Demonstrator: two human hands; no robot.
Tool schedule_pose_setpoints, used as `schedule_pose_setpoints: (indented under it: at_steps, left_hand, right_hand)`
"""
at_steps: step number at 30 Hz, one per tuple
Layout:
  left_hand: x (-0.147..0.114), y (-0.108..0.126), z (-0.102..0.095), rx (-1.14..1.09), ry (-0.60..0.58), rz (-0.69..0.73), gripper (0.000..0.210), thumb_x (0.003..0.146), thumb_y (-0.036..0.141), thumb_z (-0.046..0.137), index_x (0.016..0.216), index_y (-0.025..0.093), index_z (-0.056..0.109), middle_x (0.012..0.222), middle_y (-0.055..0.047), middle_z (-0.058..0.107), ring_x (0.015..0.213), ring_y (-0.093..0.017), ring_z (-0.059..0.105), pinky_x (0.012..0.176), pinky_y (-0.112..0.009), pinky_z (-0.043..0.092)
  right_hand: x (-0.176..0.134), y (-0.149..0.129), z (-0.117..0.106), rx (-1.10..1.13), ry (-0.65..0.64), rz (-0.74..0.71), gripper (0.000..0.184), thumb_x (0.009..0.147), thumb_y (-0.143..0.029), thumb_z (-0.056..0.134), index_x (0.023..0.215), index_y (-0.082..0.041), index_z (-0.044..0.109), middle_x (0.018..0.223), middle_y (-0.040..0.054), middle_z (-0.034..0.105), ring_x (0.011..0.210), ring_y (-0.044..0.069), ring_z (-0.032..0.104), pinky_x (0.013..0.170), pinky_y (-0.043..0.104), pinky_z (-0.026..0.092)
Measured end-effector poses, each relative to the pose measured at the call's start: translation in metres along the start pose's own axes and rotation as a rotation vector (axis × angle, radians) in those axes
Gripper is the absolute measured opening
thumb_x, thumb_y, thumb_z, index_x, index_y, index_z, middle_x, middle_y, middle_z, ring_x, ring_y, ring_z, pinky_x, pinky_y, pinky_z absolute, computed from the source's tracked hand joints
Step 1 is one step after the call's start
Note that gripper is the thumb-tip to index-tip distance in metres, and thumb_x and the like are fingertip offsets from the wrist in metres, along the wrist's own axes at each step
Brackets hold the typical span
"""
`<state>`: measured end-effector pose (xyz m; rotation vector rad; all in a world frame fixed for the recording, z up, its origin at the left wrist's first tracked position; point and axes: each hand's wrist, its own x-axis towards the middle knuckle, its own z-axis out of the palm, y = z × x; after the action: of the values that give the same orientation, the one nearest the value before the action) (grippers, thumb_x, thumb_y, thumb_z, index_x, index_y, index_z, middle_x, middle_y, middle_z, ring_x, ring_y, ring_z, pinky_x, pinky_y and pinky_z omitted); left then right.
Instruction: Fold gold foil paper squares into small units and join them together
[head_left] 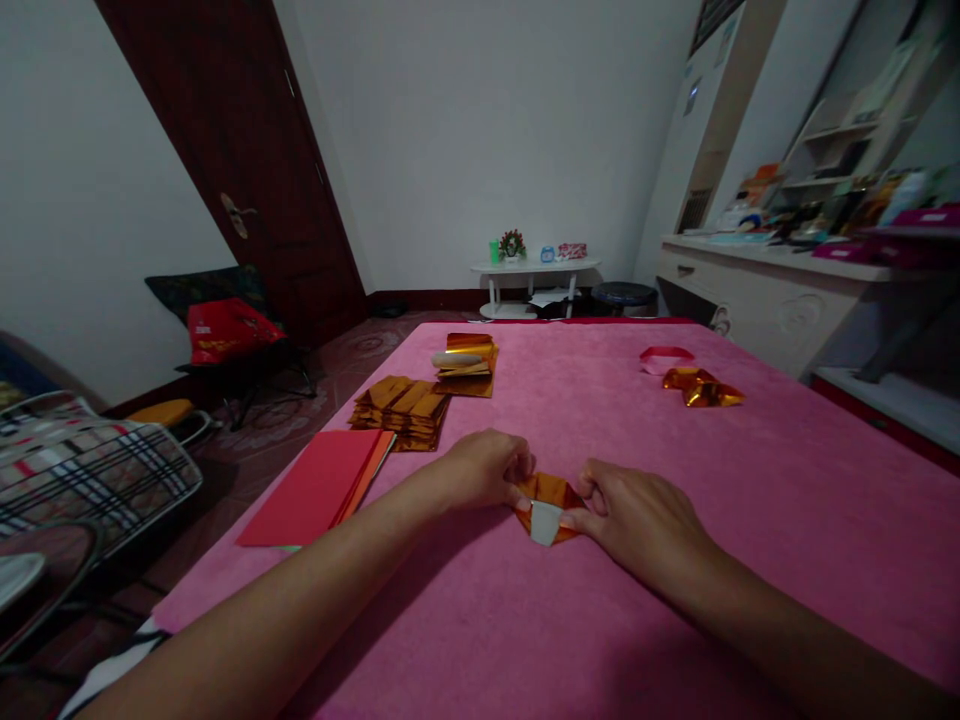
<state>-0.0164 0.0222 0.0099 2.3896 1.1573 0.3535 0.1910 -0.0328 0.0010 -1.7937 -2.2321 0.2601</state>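
Observation:
Between my hands, just above or on the pink cloth, is a partly folded piece of gold foil paper [553, 488] with a pale underside showing at its near edge. My left hand [491, 468] pinches its left side between thumb and fingers. On the right side, my right hand [637, 505] grips the paper with its thumb at the front and curled fingers behind. Left of my hands stands a stack of folded gold paper [401, 410]. Behind that lie more gold sheets [472, 378] with a greyish oval object [456, 360] on top.
Red and orange paper sheets [315, 485] lie at the left edge of the pink-covered table [585, 400]. A folded shiny gold piece [701, 388] and a red-pink paper ring [666, 358] sit at the far right. A chair with a red bag [232, 330] stands beyond the left side.

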Motion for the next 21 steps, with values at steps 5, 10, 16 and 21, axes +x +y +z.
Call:
schedule_pose_setpoints:
  at_steps: [5,10,16,21]
  left_hand:
    - [-0.016,-0.003,0.013,-0.133,0.127,-0.041,0.032,0.061,0.026,0.078,0.084,0.015,0.058,0.068,0.004,0.059,0.057,-0.009,0.05,0.05,-0.019,0.032]
    - [-0.027,-0.004,0.02,-0.029,0.28,-0.033,0.018,0.065,0.021,0.074,0.075,0.015,0.061,0.068,0.001,0.06,0.06,-0.01,0.051,0.055,-0.021,0.034]
    - [-0.03,-0.004,0.021,0.079,0.292,0.04,0.004,0.075,0.019,0.066,0.073,0.016,0.066,0.077,-0.003,0.062,0.072,-0.014,0.055,0.064,-0.023,0.04]
    - [-0.04,0.004,0.017,0.252,0.227,0.184,0.015,0.084,0.023,0.055,0.078,0.017,0.069,0.084,-0.005,0.064,0.084,-0.017,0.055,0.076,-0.028,0.041]
  right_hand:
    - [0.008,0.0,0.005,0.106,0.021,-0.088,0.012,0.069,-0.025,0.066,0.073,-0.021,0.055,0.069,-0.002,0.062,0.06,0.013,0.053,0.052,0.025,0.025]
    - [0.025,0.0,0.006,0.201,-0.017,-0.23,0.01,0.068,-0.018,0.066,0.072,-0.02,0.057,0.069,-0.0025,0.06,0.06,0.012,0.051,0.054,0.023,0.028]
    - [0.021,0.005,0.009,0.143,0.031,-0.326,0.004,0.077,-0.019,0.061,0.074,-0.019,0.059,0.074,0.0,0.059,0.066,0.013,0.052,0.06,0.024,0.034]
    - [0.007,0.009,0.009,0.069,0.089,-0.445,0.011,0.085,-0.02,0.053,0.078,-0.017,0.062,0.087,0.0055,0.057,0.082,0.017,0.052,0.072,0.028,0.038]
